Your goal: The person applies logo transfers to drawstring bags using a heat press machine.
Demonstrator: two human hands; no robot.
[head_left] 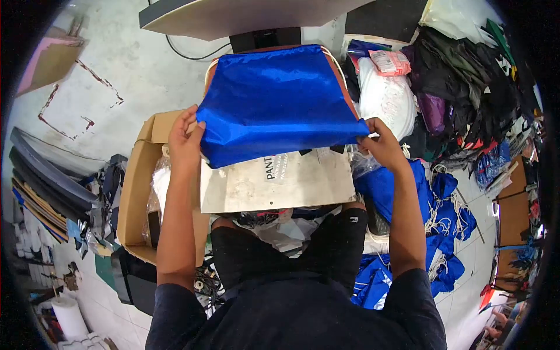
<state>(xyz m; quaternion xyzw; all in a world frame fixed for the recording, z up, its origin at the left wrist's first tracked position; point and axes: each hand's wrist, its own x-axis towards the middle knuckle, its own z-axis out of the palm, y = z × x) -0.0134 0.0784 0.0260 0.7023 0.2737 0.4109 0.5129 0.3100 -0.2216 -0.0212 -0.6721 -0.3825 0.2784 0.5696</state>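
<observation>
The blue drawstring bag (277,99) lies stretched straight ahead of the person, draped over the lower platen of a press, with its near hem pulled toward the body and its far end — the corded top — tucked under the raised upper plate (233,17). Its long axis runs away from the person, roughly in line with the platen beneath it.

Both hands are clamped on that near hem, one at each corner. The left hand (185,140) pinches the left corner, fingers curled over the fabric edge; the right hand (382,143) pinches the right corner in the same way. The two hands are well apart, the whole width of the bag between them, and about level with each other, so neither is clearly nearer to the cloth — each already has it in its grip. The hem hangs slightly lifted above a metal sheet (277,184) that juts out below the bag toward the person's knees.

A cardboard box (137,186) stands just beside the left forearm, on the floor. To the right, a heap of more blue bags (434,233) with white cords lies near the right elbow, and dark fabric is piled farther off behind it.
</observation>
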